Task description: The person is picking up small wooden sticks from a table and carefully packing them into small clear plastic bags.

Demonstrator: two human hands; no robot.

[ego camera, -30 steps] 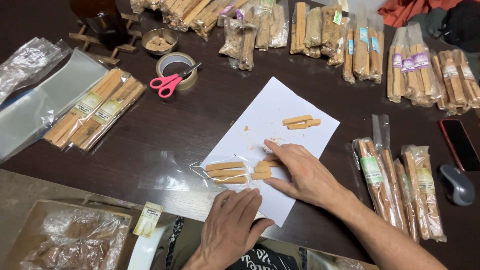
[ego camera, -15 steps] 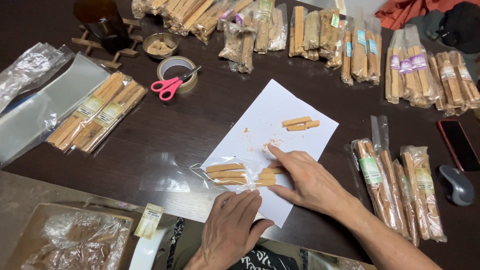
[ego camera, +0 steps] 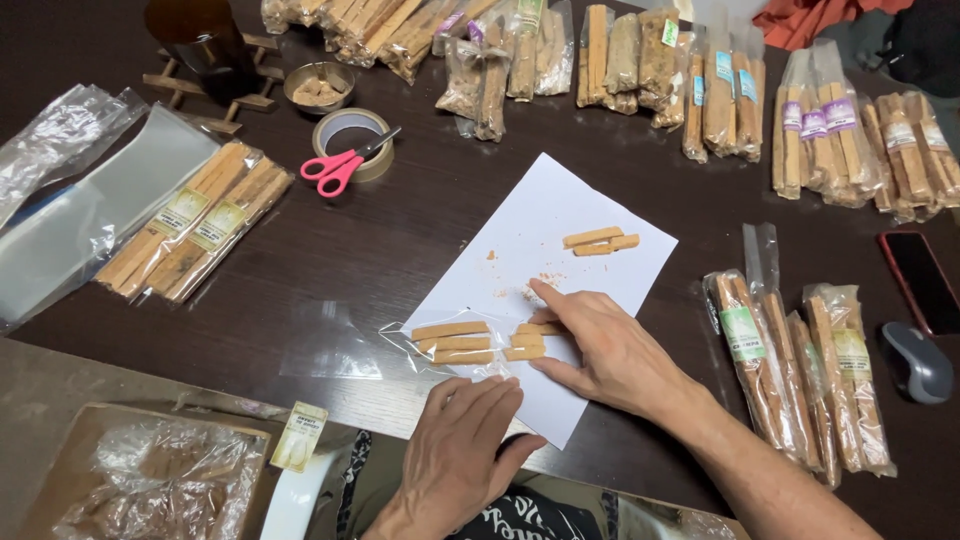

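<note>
A white paper sheet (ego camera: 520, 240) lies on the dark table. On its near end, three short tan wooden sticks (ego camera: 452, 343) lie inside a small clear bag (ego camera: 400, 338). My right hand (ego camera: 600, 350) rests flat on the sheet, fingers over a few more short sticks (ego camera: 528, 343) beside the bag's mouth, index finger pointing at crumbs. My left hand (ego camera: 460, 450) lies palm down at the sheet's near edge, just below the bag, holding nothing. Two more short sticks (ego camera: 600, 241) sit farther up the sheet.
Bagged stick bundles line the back (ego camera: 600, 50), the right (ego camera: 790, 360) and the left (ego camera: 195, 225). Pink scissors (ego camera: 340, 165) lie on a tape roll (ego camera: 352, 135). Clear empty bags (ego camera: 70, 200) are at the far left. A phone (ego camera: 920, 280) and a mouse (ego camera: 915, 362) sit at the right edge.
My right hand has slid slightly along the short sticks near the bag's mouth. My left hand has stayed at the sheet's near edge.
</note>
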